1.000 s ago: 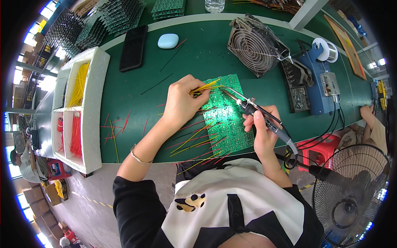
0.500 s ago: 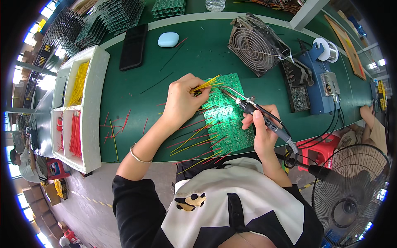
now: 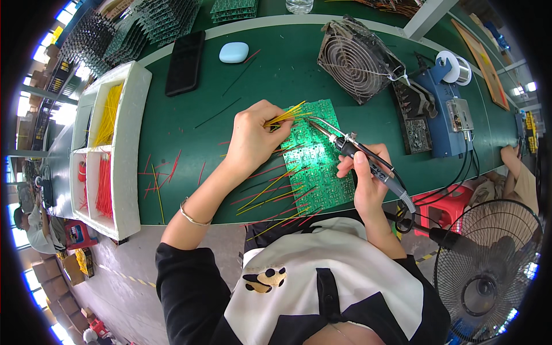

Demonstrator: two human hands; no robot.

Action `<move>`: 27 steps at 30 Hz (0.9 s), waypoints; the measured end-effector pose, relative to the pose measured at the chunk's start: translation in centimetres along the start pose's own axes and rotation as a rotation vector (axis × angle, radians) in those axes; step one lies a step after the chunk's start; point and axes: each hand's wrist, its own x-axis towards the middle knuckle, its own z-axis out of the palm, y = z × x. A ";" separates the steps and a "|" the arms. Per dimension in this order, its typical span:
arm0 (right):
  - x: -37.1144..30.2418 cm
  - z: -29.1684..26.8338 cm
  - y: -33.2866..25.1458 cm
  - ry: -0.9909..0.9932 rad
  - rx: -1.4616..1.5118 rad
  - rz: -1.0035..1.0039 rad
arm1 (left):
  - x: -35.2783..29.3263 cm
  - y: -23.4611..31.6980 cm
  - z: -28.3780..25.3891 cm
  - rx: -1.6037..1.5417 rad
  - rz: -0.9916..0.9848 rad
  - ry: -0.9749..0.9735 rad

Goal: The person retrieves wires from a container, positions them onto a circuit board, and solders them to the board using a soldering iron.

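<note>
1. Over to the foam box point(image 3: 131, 144), left side of the desk point(image 3: 195, 155): loaded with long yellow wires point(image 3: 109, 118) at upper right, red wires point(image 3: 104, 187) below, a small red bundle point(image 3: 82, 172) beside those.
2. Upper left in there, something dark point(image 3: 88, 135), hard to make out.
3. Now pinching a yellow wire bunch point(image 3: 287, 115) in the left hand point(image 3: 259, 129), hiding part of the circuit board's point(image 3: 325, 187) upper left edge.
4. Gripping the soldering iron point(image 3: 376, 167) in the right hand point(image 3: 371, 181), tip near the wire ends; impossible to tell whether touching.
5. Lying flat between both hands: that board, fringed with wires.
6. Cut off up top: a clear cup point(image 3: 299, 6).
</note>
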 end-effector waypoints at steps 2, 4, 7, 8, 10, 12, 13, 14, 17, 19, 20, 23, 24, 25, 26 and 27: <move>0.0 0.0 0.0 -0.001 -0.004 0.000 | 0.0 0.0 0.0 -0.005 -0.003 -0.004; 0.0 0.0 0.0 -0.006 -0.027 0.005 | 0.0 -0.1 -0.1 0.013 0.015 -0.005; 0.0 0.4 -0.2 0.027 -0.080 0.015 | 0.1 0.0 -0.1 0.011 0.019 -0.002; 0.1 0.3 -0.2 0.027 -0.080 0.016 | 0.1 -0.1 -0.1 0.011 0.019 -0.003; 0.1 0.4 -0.2 0.031 -0.075 0.012 | 0.0 -0.1 0.0 0.010 0.016 -0.003; 0.1 0.3 -0.2 0.032 -0.074 0.011 | 0.0 -0.1 -0.1 0.012 0.013 -0.004; 0.1 0.3 -0.2 0.032 -0.074 0.010 | 0.0 0.0 0.0 0.014 0.010 -0.004; 0.1 0.2 -0.1 0.032 -0.074 0.009 | 0.0 0.0 0.0 0.014 0.011 -0.005; 0.1 0.2 0.0 0.033 -0.075 -0.001 | 0.0 -0.1 0.0 0.014 0.002 -0.009; 0.1 0.1 -0.1 0.034 -0.076 -0.003 | 0.1 -0.1 0.0 0.011 0.012 -0.006; 0.1 0.1 -0.1 0.035 -0.077 -0.003 | 0.1 -0.1 0.0 0.010 0.012 -0.007; 0.2 0.0 0.1 0.043 -0.046 -0.009 | 0.1 0.0 0.0 0.016 0.008 -0.005; 0.2 0.0 0.2 0.058 -0.032 -0.023 | 0.1 0.0 -0.1 0.021 0.010 -0.006; 0.2 -0.1 0.2 0.074 -0.018 -0.037 | 0.1 0.0 -0.1 0.025 0.011 -0.008; 0.2 -0.1 0.2 0.075 -0.018 -0.037 | 0.1 0.0 -0.1 0.025 0.011 -0.008; 0.2 -0.2 0.2 0.068 0.010 -0.026 | 0.1 0.0 -0.1 0.028 0.007 -0.013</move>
